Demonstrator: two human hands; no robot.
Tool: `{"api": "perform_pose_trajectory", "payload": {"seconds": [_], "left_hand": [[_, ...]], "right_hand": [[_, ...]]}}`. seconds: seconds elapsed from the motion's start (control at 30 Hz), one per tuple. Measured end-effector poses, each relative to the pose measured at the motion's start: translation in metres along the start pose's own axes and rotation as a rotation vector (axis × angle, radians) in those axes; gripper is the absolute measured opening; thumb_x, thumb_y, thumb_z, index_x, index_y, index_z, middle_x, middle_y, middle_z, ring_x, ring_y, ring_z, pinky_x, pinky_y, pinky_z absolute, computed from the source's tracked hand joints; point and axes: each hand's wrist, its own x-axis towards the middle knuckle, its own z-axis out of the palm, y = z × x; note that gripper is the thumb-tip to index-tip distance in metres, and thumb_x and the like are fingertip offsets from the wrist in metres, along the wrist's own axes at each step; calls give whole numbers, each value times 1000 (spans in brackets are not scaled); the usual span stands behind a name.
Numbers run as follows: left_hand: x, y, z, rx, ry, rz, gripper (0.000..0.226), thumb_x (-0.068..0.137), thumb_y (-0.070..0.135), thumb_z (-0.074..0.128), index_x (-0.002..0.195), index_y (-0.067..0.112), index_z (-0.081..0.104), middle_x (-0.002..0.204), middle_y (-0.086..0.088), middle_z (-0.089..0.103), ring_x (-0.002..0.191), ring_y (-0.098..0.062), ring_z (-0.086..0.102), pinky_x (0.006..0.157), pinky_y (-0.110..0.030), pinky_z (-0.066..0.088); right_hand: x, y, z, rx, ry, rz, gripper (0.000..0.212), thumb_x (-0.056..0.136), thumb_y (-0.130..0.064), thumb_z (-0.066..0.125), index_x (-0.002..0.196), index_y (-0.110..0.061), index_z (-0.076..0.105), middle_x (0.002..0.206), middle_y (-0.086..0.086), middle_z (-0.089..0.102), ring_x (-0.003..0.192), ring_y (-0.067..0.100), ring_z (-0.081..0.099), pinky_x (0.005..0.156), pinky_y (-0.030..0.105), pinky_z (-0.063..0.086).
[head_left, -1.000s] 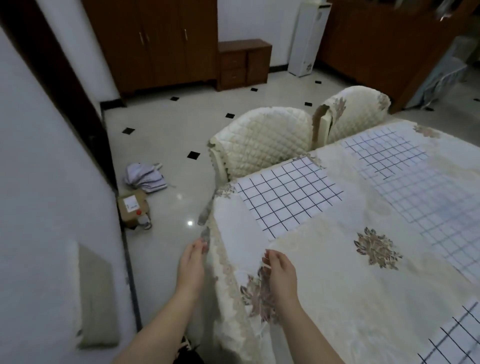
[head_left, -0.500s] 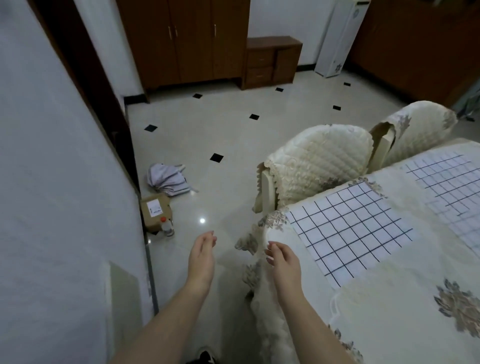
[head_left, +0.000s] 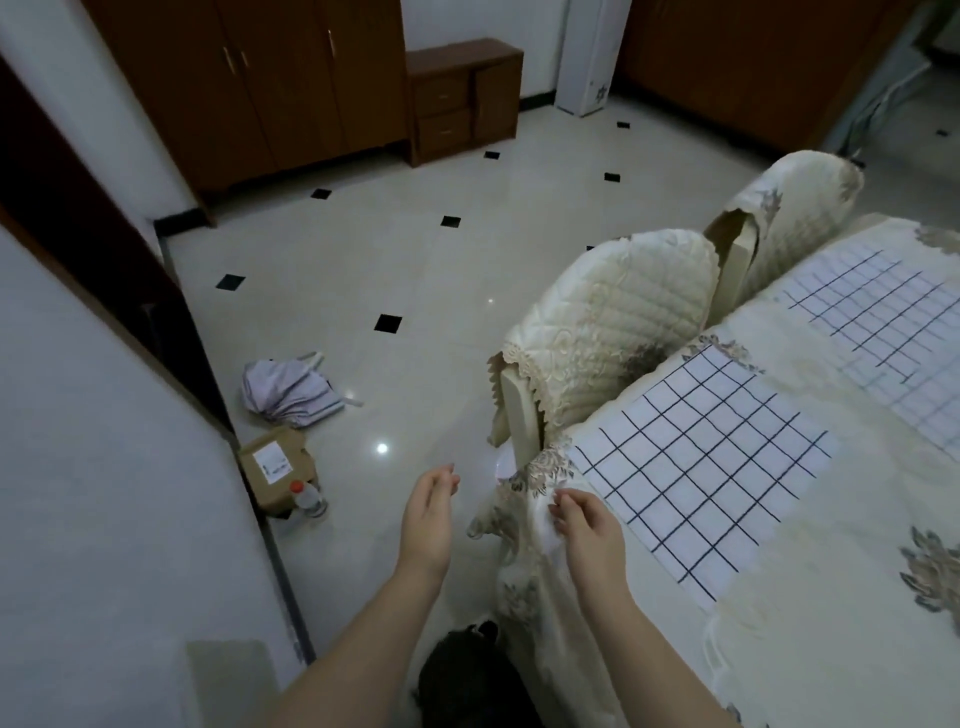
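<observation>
Here, a person is standing at the corner of a counter and, by the look of it, squaring up the cream floral tablecloth (head_left: 779, 597) that is lying spread across the counter and hanging down its sides, hiding the counter itself. The right hand (head_left: 587, 530) is working at the counter's corner, its grip curling onto a raised fold of the cloth and pinching it where the fabric is turning over the edge. The left hand (head_left: 428, 514) is hovering just off that same corner, out over the floor (head_left: 415, 270), its grip released, with loosely bent fingers holding nothing and touching nothing. A checked mat (head_left: 701, 467) is lying flat on the cloth just inside the counter's corner, and a quilt-covered chair (head_left: 613, 332) is standing tucked against the counter's side just beyond it. Well away from the counter, by the wall, a cardboard box (head_left: 278, 467) and a small bottle (head_left: 306, 496) are sitting on the floor. The step in hand seems to be settling the corner drape. The next move is probably calling for the free hand to come in beside the corner and take the hanging edge, then for a light, even tug that is not dragging the mat out of place.
</observation>
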Motion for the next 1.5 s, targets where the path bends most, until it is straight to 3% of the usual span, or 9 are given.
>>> {"api": "perform_pose_trajectory", "payload": {"seconds": [0.2, 0.37, 0.53, 0.87, 1.07, 1.17, 1.23, 1.33, 1.5], "left_hand": [[48, 29, 44, 60, -232, 3, 21, 102, 25, 40, 104, 22, 61, 112, -3, 65, 113, -16, 58, 103, -32, 42], [68, 53, 96, 93, -438, -12, 21, 101, 23, 42, 106, 18, 61, 112, -5, 66, 103, -11, 61, 89, -18, 46], [82, 66, 132, 155, -558, -44, 19, 101, 27, 43, 102, 24, 62, 113, -1, 66, 106, -10, 61, 91, -24, 45], [106, 73, 180, 311, -687, -24, 19, 100, 26, 44, 106, 22, 62, 111, 1, 67, 109, -14, 60, 100, -34, 44], [127, 77, 196, 556, -678, 68, 22, 94, 14, 53, 114, 14, 61, 106, 0, 62, 95, -16, 58, 71, -21, 43], [136, 76, 205, 672, -691, 87, 28, 89, 7, 53, 115, 12, 61, 105, -2, 63, 87, -15, 57, 61, -17, 41], [142, 73, 209, 715, -692, 58, 30, 86, 6, 53, 112, 14, 63, 103, -3, 66, 87, -20, 62, 70, -29, 53], [148, 73, 214, 763, -686, 48, 30, 79, 2, 55, 103, 15, 66, 97, -8, 69, 87, -31, 65, 82, -44, 56], [153, 75, 217, 769, -688, -6, 25, 76, 0, 58, 95, 14, 64, 82, -16, 70, 60, -28, 58, 61, -36, 51]], "right_hand": [[54, -14, -6, 100, 202, 34, 16, 93, -17, 53, 95, -20, 68, 94, 1, 71, 93, 19, 66, 91, 44, 52], [82, -25, -26, 171, 358, 69, 16, 94, -17, 52, 96, -17, 67, 91, 1, 69, 86, 19, 65, 82, 36, 54], [89, -25, -59, 205, 524, 117, 16, 94, -17, 51, 99, -15, 67, 95, 1, 70, 94, 17, 66, 91, 39, 53], [68, -15, -89, 246, 797, 226, 14, 92, -14, 54, 98, -15, 66, 97, 4, 69, 94, 22, 64, 88, 37, 51], [61, -14, -108, 262, 1015, 299, 13, 89, -12, 59, 99, -14, 66, 96, 3, 68, 96, 24, 63, 86, 33, 48], [59, -18, -118, 235, 1065, 349, 18, 89, -10, 58, 106, -10, 64, 97, 3, 64, 94, 22, 59, 81, 30, 42], [60, -21, -123, 210, 1067, 402, 22, 89, -9, 57, 109, -8, 63, 97, 4, 62, 90, 22, 56, 78, 29, 40], [64, -18, -129, 160, 1045, 491, 25, 88, -10, 57, 112, -5, 62, 97, 7, 62, 87, 25, 56, 77, 29, 40], [64, -12, -138, 87, 978, 617, 26, 86, -10, 56, 110, -2, 63, 103, 16, 66, 90, 29, 59, 73, 26, 37]]}}
